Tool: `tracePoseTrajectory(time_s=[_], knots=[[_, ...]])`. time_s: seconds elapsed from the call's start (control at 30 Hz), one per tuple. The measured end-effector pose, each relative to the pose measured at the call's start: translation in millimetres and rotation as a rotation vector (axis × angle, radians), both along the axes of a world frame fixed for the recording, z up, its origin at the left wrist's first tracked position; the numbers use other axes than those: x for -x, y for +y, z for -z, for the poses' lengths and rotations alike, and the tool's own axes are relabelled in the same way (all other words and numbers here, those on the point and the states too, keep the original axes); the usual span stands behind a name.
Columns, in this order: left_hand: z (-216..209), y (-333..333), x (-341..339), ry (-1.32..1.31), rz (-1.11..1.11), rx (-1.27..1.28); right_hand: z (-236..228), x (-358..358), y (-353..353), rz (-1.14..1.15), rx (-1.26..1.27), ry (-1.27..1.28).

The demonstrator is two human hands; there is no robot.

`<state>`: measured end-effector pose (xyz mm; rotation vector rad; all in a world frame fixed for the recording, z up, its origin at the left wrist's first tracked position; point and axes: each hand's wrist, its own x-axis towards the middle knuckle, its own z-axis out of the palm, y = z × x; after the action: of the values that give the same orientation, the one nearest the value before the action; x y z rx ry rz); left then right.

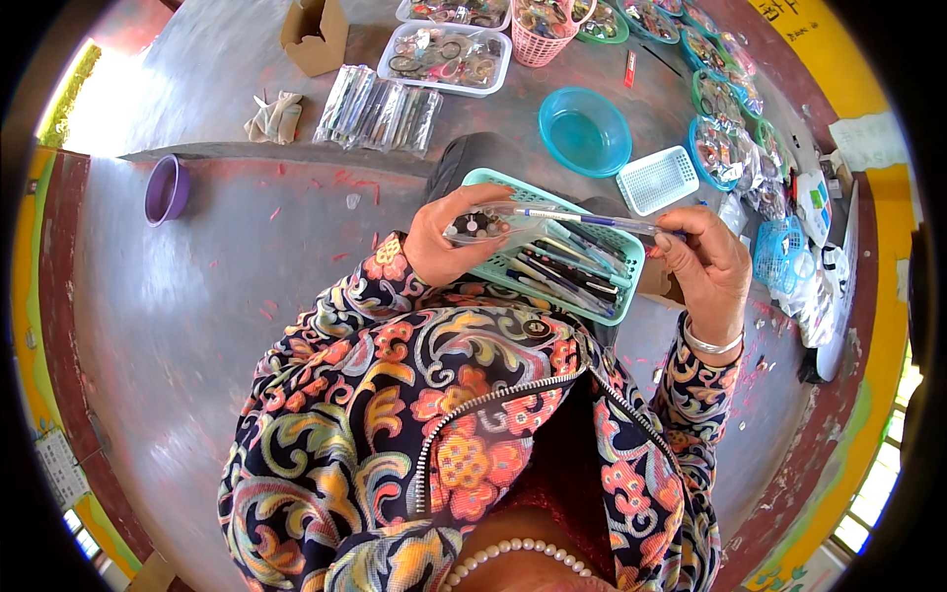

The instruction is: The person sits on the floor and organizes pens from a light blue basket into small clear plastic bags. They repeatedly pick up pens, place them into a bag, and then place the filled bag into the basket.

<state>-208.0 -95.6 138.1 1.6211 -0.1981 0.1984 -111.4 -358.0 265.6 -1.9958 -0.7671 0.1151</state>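
On my lap rests a mint-green plastic basket (479,178) filled with several pens (567,281) in white, black and blue. My left hand (439,237) is closed on a clear plastic bag (513,235), which has small dark round items inside, too small to name. Above the basket, my right hand (708,259) pinches one end of a blue and white pen (582,217) between thumb and fingers. The pen's other end reaches to the bag's upper edge near my left fingers. Whether that end is inside the bag or lies over it, I cannot tell.
Ahead on a raised grey surface lie bagged pens (380,111), a white tray of bagged items (444,61), a teal basin (585,131), a white basket (657,182) and a cardboard box (316,37). Filled baskets (715,148) line the right. A purple basin (168,190) stands left.
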Motion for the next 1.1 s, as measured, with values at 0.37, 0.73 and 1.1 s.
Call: tracePoseTrajectory(time_s=[0.37,0.73,1.1], knots=[[-6,0,0,0.015,0.014,0.003,-6,-8,56,-0.357,0.153,-0.362],[-6,-1,1,0.034,0.008,0.071,22,-3,95,-0.462,0.411,-0.353],[-7,-1,-1,0.031,-0.034,0.051,40,-1,96,-0.37,0.221,-0.533]])
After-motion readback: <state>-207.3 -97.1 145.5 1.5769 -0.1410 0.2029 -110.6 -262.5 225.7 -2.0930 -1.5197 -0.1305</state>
